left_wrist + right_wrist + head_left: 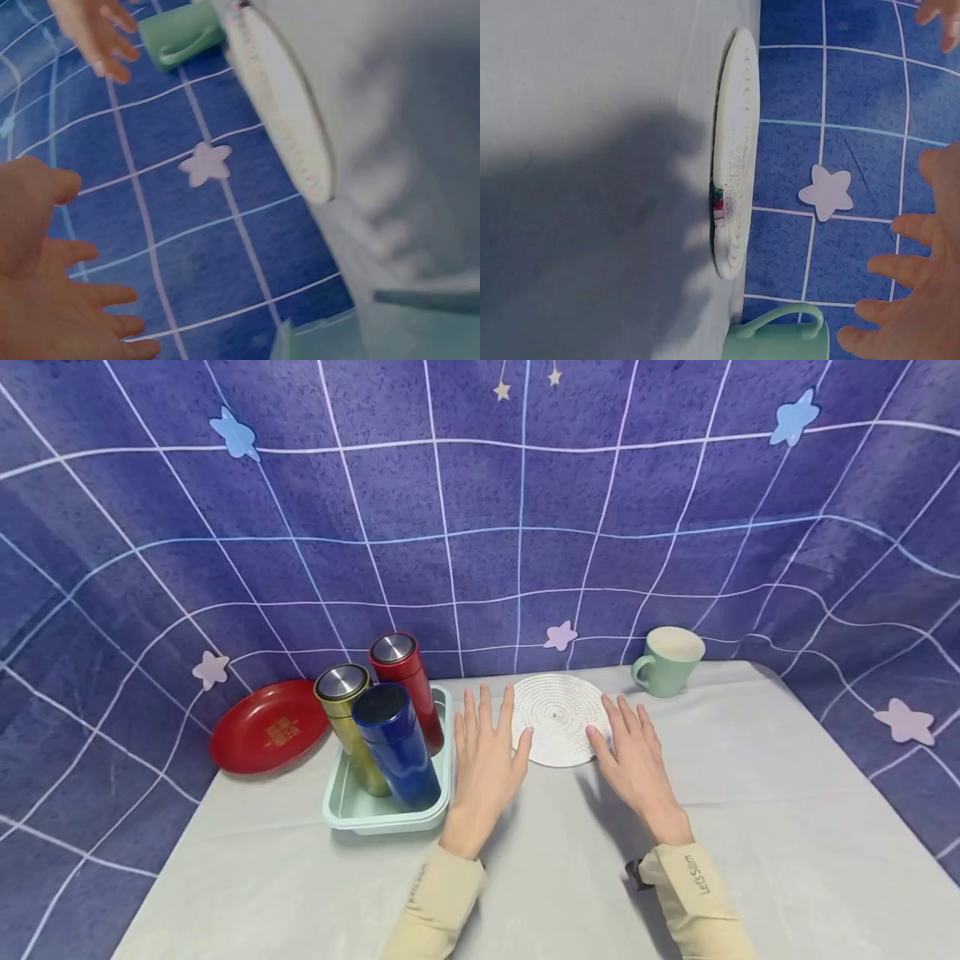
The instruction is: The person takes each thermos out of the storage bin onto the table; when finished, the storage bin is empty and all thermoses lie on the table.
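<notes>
Fingers spread, my left hand hovers between the light green tray and a round white woven placemat. My right hand is held over the placemat's right edge with its fingers spread too. Neither hand holds anything. In the left wrist view the left hand shows an empty palm, and in the right wrist view the right hand stands apart from the placemat, its shadow on the cloth. A green mug stands behind the right hand, its handle pointing left.
The light green tray on the left holds a gold flask, a blue flask and a red flask. Left of it lies a red oval plate. A blue star-patterned curtain hangs behind the grey-covered table.
</notes>
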A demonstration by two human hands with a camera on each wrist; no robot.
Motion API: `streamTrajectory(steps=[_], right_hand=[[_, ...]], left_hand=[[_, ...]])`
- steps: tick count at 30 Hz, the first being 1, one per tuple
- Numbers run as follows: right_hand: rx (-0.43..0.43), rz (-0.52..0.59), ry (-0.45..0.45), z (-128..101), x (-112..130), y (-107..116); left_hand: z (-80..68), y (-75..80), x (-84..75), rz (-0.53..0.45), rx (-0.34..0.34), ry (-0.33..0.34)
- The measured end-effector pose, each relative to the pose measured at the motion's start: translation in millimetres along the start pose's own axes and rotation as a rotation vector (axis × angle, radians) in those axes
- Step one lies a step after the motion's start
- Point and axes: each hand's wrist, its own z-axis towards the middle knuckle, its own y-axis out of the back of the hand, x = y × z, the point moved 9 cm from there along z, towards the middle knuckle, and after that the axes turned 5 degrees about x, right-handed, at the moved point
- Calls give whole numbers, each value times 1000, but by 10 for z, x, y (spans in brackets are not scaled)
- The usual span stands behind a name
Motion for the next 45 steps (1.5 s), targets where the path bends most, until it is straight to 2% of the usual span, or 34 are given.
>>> streamTrajectory(steps=[9,16,25,31,36,41,45], right_hand=[[24,20,-12,-2,14,-20],[22,20,-8,-6,19,-35],[13,30,0,-4,38,-57],[18,36,4,0,63,-80],[16,45,6,-5,74,-77],[15,51,12,-4,83,-75],[14,54,18,-3,95,-72]], left_hand=[[-27,478,-61,-69,-101,-38],[-55,851,-16,-107,-181,-43],[-137,1306,58,-200,-330,-77],[-202,1509,95,-227,-400,-77],[-248,1628,187,-235,-444,-58],[-311,1726,337,-253,-464,-35],[-383,1789,510,-264,-467,22]])
